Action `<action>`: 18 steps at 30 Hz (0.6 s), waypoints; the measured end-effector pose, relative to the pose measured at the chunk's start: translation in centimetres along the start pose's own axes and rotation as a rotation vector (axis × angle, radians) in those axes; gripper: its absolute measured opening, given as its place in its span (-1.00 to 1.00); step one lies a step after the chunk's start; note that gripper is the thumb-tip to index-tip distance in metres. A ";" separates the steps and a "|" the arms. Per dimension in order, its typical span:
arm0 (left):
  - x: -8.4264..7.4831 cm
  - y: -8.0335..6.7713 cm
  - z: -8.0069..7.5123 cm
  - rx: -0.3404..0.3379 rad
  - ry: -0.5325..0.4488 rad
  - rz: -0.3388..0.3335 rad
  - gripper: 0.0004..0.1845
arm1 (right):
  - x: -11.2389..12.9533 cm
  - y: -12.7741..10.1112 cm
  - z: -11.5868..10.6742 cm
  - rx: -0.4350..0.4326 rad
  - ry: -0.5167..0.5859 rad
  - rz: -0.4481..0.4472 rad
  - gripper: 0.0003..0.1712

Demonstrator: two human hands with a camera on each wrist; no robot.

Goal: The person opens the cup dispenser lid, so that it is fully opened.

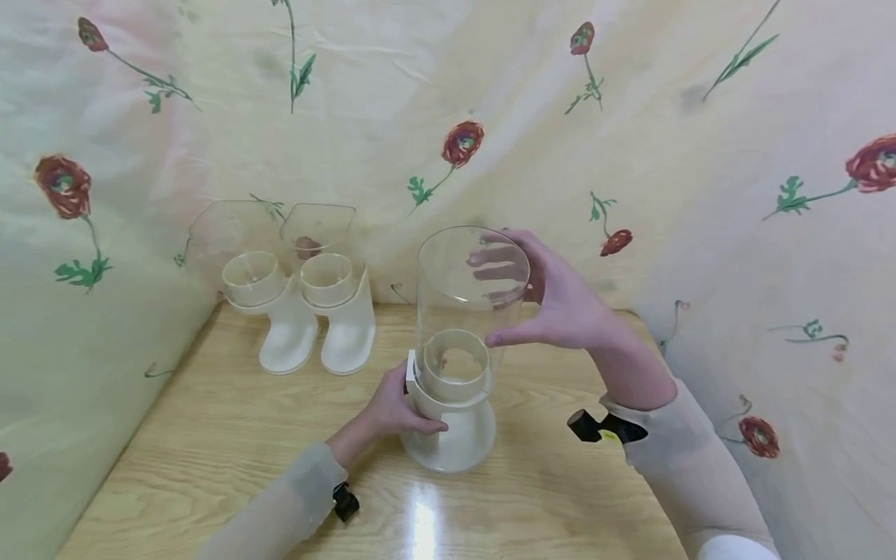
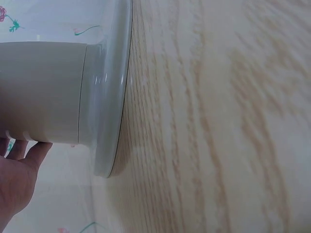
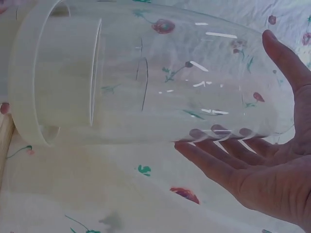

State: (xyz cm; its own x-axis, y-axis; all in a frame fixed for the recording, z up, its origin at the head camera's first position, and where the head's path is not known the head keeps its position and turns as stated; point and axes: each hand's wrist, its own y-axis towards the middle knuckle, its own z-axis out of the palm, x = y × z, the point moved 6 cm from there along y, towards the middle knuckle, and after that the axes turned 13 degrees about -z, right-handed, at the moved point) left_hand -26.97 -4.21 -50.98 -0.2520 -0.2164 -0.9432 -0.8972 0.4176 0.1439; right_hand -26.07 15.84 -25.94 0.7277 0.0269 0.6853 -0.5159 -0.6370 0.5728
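Observation:
A tall clear cylinder stands upright on a white stand with a round foot, a collar and a cream inner ring. My left hand grips the stand below the collar, thumb across its front; in the left wrist view, fingers touch the stand's column. My right hand spreads around the cylinder's upper right side. In the right wrist view its long fingers lie straight along the clear wall, while the thumb stands apart from them.
Two similar white stands with cream rings and clear, angular-topped containers stand at the back left of the wooden table. Flower-printed cloth hangs behind and at both sides. A black wrist camera sits on the right sleeve.

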 end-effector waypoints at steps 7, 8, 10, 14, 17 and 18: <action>0.2 0.1 0.0 -0.001 0.004 0.004 0.03 | 0.5 0.0 0.0 -0.017 0.044 -0.003 0.41; 0.2 0.1 0.0 0.002 0.002 0.001 0.03 | 0.5 0.1 0.0 -0.024 0.043 -0.006 0.40; 0.2 0.1 0.0 0.003 -0.002 -0.001 0.03 | 0.6 0.3 0.0 -0.038 0.045 -0.012 0.38; 0.2 0.1 -0.1 -0.001 -0.016 -0.011 0.04 | 0.6 0.9 -0.2 -0.061 0.021 -0.008 0.31; 0.3 0.2 -0.1 -0.001 -0.015 -0.012 0.03 | 0.5 1.1 -0.3 -0.059 0.007 0.011 0.27; 0.3 0.2 -0.1 -0.001 -0.015 -0.010 0.04 | 0.5 1.2 -0.4 -0.058 0.006 0.017 0.27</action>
State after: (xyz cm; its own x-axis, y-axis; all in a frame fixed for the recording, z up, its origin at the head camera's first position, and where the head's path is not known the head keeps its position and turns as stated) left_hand -27.22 -4.26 -51.23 -0.2377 -0.2070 -0.9490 -0.8999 0.4148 0.1350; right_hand -26.47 15.39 -24.74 0.7163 0.0211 0.6975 -0.5533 -0.5918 0.5862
